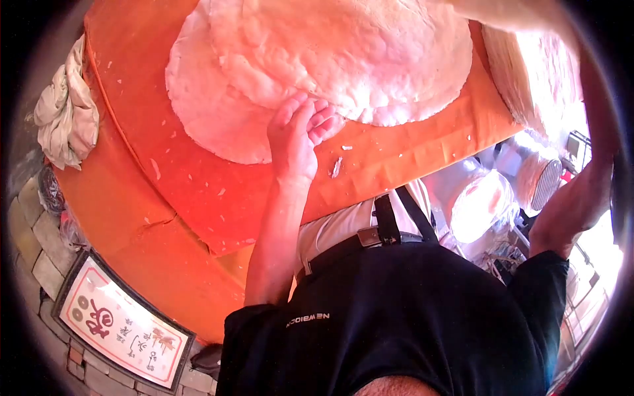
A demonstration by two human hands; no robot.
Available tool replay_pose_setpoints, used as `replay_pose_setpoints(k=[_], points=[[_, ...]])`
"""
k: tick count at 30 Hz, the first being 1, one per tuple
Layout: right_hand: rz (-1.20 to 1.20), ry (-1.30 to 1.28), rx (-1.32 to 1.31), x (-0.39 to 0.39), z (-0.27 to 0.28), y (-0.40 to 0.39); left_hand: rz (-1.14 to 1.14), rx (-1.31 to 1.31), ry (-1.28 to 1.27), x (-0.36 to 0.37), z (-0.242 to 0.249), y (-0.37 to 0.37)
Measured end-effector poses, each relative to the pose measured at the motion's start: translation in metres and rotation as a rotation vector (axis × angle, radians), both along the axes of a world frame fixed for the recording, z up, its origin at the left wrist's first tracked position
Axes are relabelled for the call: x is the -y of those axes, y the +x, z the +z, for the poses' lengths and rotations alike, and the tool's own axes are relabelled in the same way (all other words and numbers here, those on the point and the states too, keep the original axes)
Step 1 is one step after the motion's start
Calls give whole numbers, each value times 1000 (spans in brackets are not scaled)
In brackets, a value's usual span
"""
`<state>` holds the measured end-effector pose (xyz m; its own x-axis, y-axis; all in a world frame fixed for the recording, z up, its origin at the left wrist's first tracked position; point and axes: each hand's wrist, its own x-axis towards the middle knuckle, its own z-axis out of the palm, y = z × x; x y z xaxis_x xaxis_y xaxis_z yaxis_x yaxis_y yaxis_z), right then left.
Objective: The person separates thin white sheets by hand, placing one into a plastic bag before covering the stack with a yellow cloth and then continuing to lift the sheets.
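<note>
Two large, thin, round flatbreads (218,125) overlap at the far side of the orange-covered table, the upper one (356,59) bumpy and with an uneven edge. My left hand (300,132) is at the near edge of the upper flatbread, palm partly turned up. Its fingers are curled, and the thumb and forefinger close on that edge. My right arm (568,204) is raised along the right side. A pale, blurred shape crosses the top right corner, and my right hand cannot be made out.
An orange cover (158,218) with scattered crumbs drapes the table. A crumpled cloth (69,112) hangs at its left edge. A tall stack of thin sheets (528,72) stands at the right. Below it are plastic-wrapped round bundles (479,204). A framed sign (122,323) leans over paving at lower left.
</note>
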<state>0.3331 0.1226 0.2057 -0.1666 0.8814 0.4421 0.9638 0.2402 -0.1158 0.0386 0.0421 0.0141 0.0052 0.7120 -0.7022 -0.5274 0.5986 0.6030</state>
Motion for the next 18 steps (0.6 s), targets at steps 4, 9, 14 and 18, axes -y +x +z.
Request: replay_pose_setpoints(k=[4,9,14,18], points=[[176,-275,-228,4,-69,-40,35,100,-41,-7,-7,-1],[219,-413,46,3,-165,-66,24,10,-63,-8,5,3],[197,-456,36,-11,-127,-65,-15,25,-69,-18,-7,6],[223,-453,38,12,-158,-77,-56,-181,-6,-19,-10,14]])
